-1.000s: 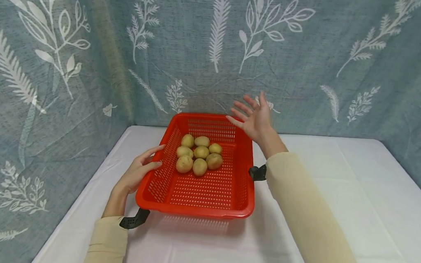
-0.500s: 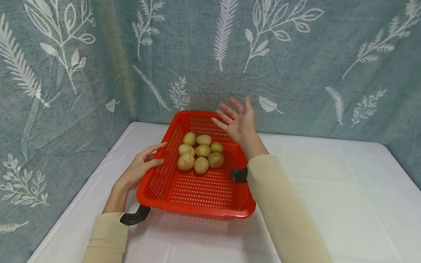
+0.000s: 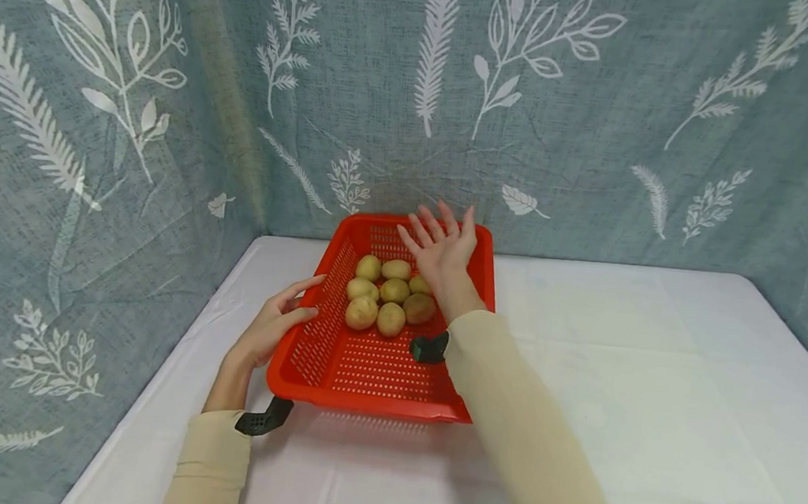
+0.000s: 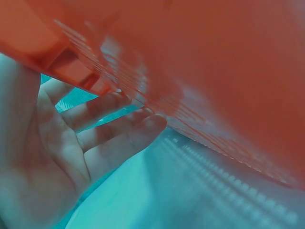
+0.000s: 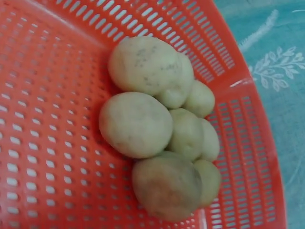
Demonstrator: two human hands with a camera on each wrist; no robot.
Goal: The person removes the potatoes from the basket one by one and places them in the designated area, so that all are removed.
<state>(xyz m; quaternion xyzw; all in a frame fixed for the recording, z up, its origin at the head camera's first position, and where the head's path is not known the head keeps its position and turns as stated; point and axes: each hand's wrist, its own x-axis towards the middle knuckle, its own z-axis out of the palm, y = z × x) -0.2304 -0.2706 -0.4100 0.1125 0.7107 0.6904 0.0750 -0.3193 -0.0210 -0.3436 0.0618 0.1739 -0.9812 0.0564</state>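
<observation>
- Right hand (image 3: pixel 441 253) has shifted leftward and a little nearer since the earlier frames; it was by the far-right corner and now hovers over the far half of the red basket (image 3: pixel 383 373). Potatoes (image 3: pixel 393 291) lie in the same cluster as before.
- Potatoes: eight counted, pale yellow-brown, touching one another on the basket floor, toward its far left. Right wrist view shows dark speckles on one and brownish skin on another.
- Red basket: slotted walls and floor, on the counter (image 3: pixel 635 389) under white cloth.
- Right hand state: fingers spread wide, palm visible. Contact with basket cannot be told.
- Left hand (image 3: pixel 265 332) state: grips the basket's left rim, thumb and forefinger over the edge, other fingertips against the outer wall.
- Black wrist devices (image 3: pixel 264 419), one on each wrist; markings too small to read.
- Sleeves (image 3: pixel 519 419): beige.
- Curtain (image 3: pixel 582 163): blue-green, behind the counter and at both sides, printed with white leaf motifs.
</observation>
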